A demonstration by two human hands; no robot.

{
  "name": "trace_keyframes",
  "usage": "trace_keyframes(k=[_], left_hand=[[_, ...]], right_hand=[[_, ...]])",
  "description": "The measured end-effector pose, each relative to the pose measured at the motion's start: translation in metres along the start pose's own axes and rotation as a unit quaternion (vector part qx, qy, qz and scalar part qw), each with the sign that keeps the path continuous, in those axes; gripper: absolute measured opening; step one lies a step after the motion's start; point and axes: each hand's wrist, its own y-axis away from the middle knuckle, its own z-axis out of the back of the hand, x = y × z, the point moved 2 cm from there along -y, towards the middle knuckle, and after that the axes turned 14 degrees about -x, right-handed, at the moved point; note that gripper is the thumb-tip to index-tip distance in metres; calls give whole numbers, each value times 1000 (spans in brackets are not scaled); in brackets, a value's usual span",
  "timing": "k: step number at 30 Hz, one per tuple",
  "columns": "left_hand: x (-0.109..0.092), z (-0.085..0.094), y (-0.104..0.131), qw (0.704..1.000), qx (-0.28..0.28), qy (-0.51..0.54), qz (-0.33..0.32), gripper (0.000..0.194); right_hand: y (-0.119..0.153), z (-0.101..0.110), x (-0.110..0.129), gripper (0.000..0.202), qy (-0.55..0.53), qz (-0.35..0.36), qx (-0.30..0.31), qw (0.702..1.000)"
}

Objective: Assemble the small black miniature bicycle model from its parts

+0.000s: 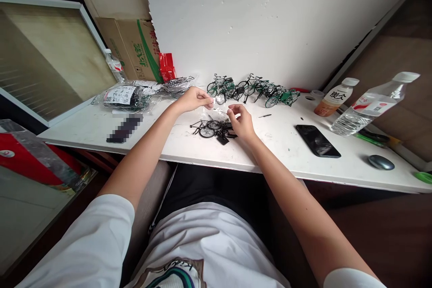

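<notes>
Though clear, the plastic bag between both hands — contents indistinct.

The left hand pinches clear plastic; the right hand curls close beside it. Below, black parts lie on the white surface. Bikes stand behind; bottles, a phone and mouse sit right.

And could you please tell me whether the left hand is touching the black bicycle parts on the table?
Apart: the head view shows white tabletop between the left hand and the black bicycle parts.
</notes>
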Motion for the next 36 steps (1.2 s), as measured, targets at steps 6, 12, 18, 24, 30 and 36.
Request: trace_keyframes(k=[6, 12, 18, 24, 30, 36], left_hand=[[-7, 8, -6, 999, -33, -30, -2, 30], [4, 2, -12, 998, -62, -32, 7, 27], [17, 2, -17, 996, -77, -14, 35, 35], [21, 13, -16, 996, -80, 12, 46, 39], [17, 24, -7, 994, -88, 23, 56, 43], [23, 27, -3, 990, -91, 58, 88, 51]], right_hand=[[2, -1, 0, 34, 2, 6, 4, 1000], [2, -1, 4, 30, 4, 7, 21, 1000], [3, -1, 3, 27, 8, 15, 23, 1000], [4, -1, 2, 23, 11, 16, 24, 999], [4, -1, 2, 34, 3, 4, 20, 1000], [5, -2, 1, 38, 4, 11, 26, 1000]])
